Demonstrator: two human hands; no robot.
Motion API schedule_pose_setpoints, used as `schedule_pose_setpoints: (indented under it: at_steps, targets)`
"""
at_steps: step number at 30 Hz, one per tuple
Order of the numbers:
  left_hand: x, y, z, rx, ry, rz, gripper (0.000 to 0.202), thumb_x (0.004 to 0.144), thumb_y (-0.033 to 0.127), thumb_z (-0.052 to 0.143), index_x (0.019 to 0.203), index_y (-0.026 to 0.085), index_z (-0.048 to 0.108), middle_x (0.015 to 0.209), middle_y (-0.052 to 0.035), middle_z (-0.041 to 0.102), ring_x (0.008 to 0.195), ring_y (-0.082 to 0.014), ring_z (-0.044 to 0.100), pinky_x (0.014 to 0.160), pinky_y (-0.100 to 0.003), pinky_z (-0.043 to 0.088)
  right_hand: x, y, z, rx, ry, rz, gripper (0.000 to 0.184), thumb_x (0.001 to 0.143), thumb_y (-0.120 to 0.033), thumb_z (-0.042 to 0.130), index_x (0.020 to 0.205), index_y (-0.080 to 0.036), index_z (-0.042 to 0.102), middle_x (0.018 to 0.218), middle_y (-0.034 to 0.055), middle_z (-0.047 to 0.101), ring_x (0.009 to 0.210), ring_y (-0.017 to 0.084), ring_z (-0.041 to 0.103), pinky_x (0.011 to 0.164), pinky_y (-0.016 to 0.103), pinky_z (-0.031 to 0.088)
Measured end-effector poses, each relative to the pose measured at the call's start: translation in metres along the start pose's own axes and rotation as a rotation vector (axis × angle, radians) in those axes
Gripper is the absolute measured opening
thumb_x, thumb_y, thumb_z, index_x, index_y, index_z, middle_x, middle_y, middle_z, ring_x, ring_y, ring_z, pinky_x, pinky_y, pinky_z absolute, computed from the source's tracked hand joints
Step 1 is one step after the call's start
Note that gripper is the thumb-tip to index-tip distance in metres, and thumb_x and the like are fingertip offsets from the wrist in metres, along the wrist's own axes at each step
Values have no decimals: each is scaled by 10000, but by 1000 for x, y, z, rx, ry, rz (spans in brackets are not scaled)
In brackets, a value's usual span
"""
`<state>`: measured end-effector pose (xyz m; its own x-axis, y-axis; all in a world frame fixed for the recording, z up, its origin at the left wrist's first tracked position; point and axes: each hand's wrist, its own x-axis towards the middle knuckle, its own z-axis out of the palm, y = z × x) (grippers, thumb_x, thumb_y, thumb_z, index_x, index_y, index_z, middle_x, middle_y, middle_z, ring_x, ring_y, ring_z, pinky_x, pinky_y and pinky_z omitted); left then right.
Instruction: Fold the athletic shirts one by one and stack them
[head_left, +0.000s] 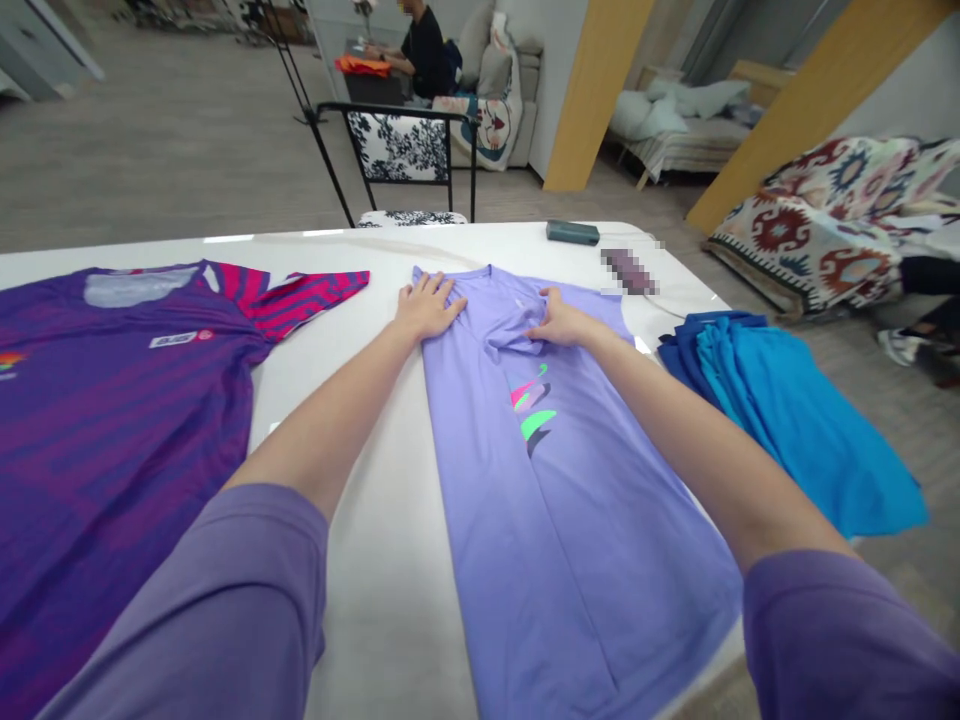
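One lilac shirt (570, 500) is lying mid-frame on the bench (375, 580); left hand (429, 306) pressing flat, spread; right hand (559, 322) pinching its bunched collar.

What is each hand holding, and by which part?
The right hand pinches the lavender shirt at bunched fabric by its collar; the left hand lies flat on its shoulder edge, gripping nothing.

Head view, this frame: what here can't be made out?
All in the head view.
Whether the right hand pinches or only presses the collar of the lavender shirt: bunched cloth hides its fingertips.
The object beside the dark case: blurred out.
The purple striped jersey: cut off by the left edge.
The orange item before the far seated person: too small.
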<state>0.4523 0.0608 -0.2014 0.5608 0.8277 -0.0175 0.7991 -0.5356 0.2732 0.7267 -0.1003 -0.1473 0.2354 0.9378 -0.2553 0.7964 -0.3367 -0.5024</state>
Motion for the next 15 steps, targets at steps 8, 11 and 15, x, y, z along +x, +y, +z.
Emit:
schedule_pose_setpoints:
  at_steps: [8, 11, 15]
  targets:
    - [-9, -3, -11, -1, 77, 47, 960, 1108, 761, 260, 1875, 185, 311, 1955, -133, 188, 1828, -407, 76, 1451, -689, 3, -59, 12, -2, -113, 268, -201, 735, 1068, -318, 725, 1704, -103, 426, 1301, 200, 790, 1251, 358, 731, 1173, 496, 556]
    - [-36, 20, -12, -29, 126, 104, 944, 1120, 755, 282, 1872, 186, 316, 1957, -130, 180, 1832, -384, 77, 1465, -633, 46, -154, 1, 28, -172, 282, -528, 567, 1133, -425, 650, 1643, -184, 592, 1589, 212, 688, 1485, 378, 641, 1276, 570, 497]
    - [-72, 47, 1, -7, 6, 148, 1012, 1085, 867, 328, 1874, 234, 319, 1960, -126, 171, 1829, -402, 87, 1462, -625, 101, -300, -4, 97, -231, 60, -820, 739, 1104, -668, 675, 1757, -356, 525, 1810, 58, 543, 1654, 288, 542, 1364, 492, 469]
